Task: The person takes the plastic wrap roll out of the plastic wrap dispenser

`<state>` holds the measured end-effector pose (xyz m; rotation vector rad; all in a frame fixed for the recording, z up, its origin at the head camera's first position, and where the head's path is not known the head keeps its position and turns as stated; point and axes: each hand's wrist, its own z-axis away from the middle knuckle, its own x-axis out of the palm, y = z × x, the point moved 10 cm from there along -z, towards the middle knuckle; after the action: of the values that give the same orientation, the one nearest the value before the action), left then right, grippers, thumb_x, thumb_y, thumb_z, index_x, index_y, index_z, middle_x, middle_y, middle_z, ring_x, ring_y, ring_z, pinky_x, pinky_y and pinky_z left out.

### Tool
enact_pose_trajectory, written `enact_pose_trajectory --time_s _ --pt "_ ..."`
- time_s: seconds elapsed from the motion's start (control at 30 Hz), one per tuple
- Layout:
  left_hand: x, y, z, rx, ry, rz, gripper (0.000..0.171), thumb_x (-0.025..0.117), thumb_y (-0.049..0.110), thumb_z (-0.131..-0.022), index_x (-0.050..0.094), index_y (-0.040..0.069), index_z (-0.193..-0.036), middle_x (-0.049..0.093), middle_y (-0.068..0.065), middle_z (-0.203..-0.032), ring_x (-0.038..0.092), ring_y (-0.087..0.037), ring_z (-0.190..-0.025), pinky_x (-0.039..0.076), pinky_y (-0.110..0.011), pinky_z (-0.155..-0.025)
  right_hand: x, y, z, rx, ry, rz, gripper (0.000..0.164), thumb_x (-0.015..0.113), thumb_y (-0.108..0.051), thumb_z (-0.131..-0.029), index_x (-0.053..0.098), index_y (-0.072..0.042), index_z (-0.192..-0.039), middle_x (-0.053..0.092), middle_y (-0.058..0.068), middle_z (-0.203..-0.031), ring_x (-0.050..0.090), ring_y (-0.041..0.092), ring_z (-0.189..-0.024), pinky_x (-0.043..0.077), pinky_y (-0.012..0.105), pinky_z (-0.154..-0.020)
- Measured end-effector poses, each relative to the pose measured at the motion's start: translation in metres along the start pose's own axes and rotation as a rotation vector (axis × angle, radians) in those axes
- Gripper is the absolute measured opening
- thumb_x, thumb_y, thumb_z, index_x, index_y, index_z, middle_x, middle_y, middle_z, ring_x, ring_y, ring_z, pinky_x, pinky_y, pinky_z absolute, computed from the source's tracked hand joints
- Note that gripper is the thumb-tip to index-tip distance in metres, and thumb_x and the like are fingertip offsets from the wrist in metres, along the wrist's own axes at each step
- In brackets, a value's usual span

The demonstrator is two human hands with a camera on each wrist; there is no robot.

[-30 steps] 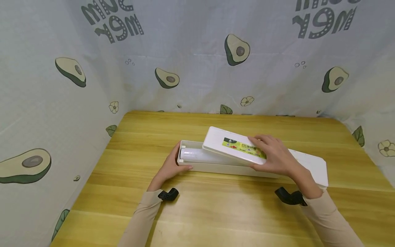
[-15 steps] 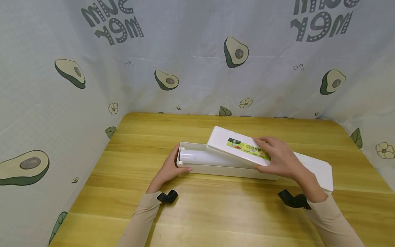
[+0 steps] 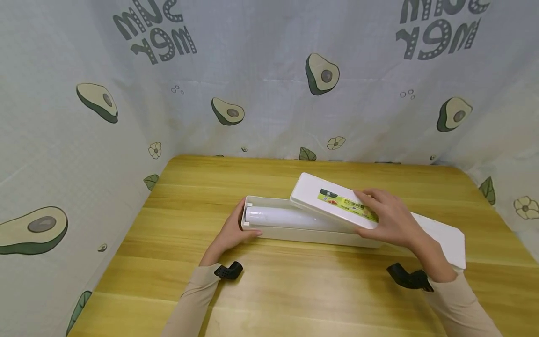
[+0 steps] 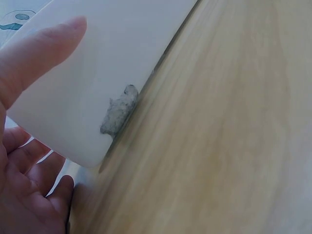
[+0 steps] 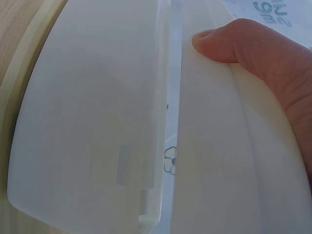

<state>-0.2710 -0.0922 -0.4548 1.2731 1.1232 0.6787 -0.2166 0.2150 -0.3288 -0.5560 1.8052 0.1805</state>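
A long white cling film box (image 3: 311, 235) lies on the table with a clear-white roll of cling film (image 3: 275, 216) inside it. My left hand (image 3: 229, 232) grips the box's left end, thumb on the front wall and fingers round the far side. In the left wrist view a torn grey patch (image 4: 119, 111) marks the wall's lower edge. Above the right part of the box, my right hand (image 3: 391, 217) holds the white lid (image 3: 309, 189), tilted and slanting, with a green-yellow label (image 3: 347, 204). The right wrist view shows a gap between lid and box. The lid hides part of the roll.
The wooden table (image 3: 303, 290) runs out on all sides of the box. A white curtain (image 3: 269, 75) printed with avocados hangs behind it and at both sides. Each wrist carries a black camera mount (image 3: 229, 270).
The lid has slid to the right in my right hand, baring more of the cling film roll. My left hand stays at the box's left end.
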Motion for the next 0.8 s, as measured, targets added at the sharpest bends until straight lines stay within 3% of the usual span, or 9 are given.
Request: enact_pose_trajectory --time_s 0.4,0.8 --pt "0.001 0.009 0.004 -0.004 -0.013 0.004 0.102 0.078 0.009 -0.074 0.011 0.008 -0.151 0.041 -0.017 -0.142 0.047 -0.031 -0.122 0.044 -0.039 -0.098 -0.004 0.004 0.007 -0.019 0.045 0.010 0.087 0.083 -0.040 -0.059 0.052 -0.005 -0.133 0.057 0.016 -0.117 0.052 0.034 -0.103 0.040 0.054 -0.080" --pt "0.001 -0.003 0.001 0.001 -0.007 0.003 0.102 0.078 0.010 -0.075 0.011 0.013 -0.152 0.041 -0.015 -0.143 0.047 -0.030 -0.123 0.044 -0.040 -0.098 -0.008 0.013 0.015 -0.011 0.054 0.027 0.090 0.085 -0.038 -0.057 0.051 -0.003 -0.133 0.057 0.018 -0.116 0.053 0.034 -0.100 0.041 0.053 -0.078"
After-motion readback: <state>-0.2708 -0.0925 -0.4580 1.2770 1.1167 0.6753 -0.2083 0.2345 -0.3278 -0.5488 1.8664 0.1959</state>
